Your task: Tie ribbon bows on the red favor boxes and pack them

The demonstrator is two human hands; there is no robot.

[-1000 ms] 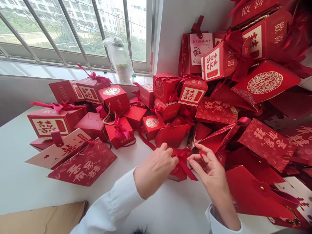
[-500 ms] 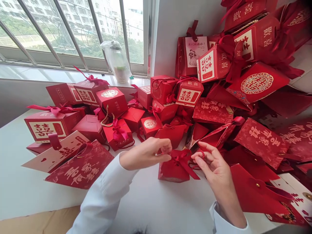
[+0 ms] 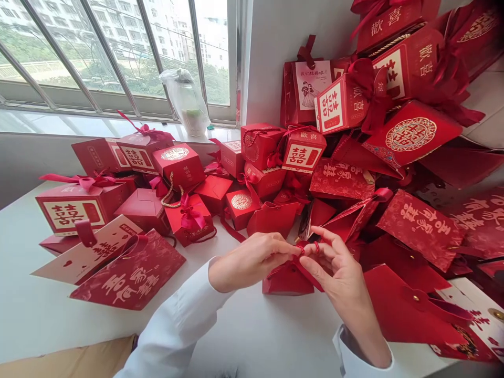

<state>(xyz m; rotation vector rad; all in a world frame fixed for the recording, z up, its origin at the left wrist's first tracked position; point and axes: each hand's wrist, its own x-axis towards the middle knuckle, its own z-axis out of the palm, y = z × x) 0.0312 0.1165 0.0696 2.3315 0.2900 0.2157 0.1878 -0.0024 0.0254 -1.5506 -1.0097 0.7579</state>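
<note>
We observe both hands at the middle of the white table (image 3: 240, 336), just above a small red box (image 3: 287, 285) that rests on its top near the front. The left hand (image 3: 254, 260) comes in from the left, knuckles up, its fingers pressed together and their tips pinching a twisted red cord (image 3: 301, 249) over the box. The right hand (image 3: 339, 273) is half turned toward us: index finger raised, the other fingers curled about the same cord, thumb tip close to the left fingertips. How firmly the right fingers grip we cannot tell. A red ribbon (image 3: 311, 276) shows on the box, partly covered by the hands.

Surroundings: directly behind the box we note a red packet (image 3: 271, 219); left of that, a box with a round gold emblem (image 3: 241, 202). Farther left, a red bag with pale lettering (image 3: 129, 275) leans over on the table. To the right of the right hand lies a red bag with a gold stud (image 3: 409, 310). More red boxes are piled at upper right against the wall. On the windowsill we record a cup in a clear plastic bag (image 3: 189, 107).
</note>
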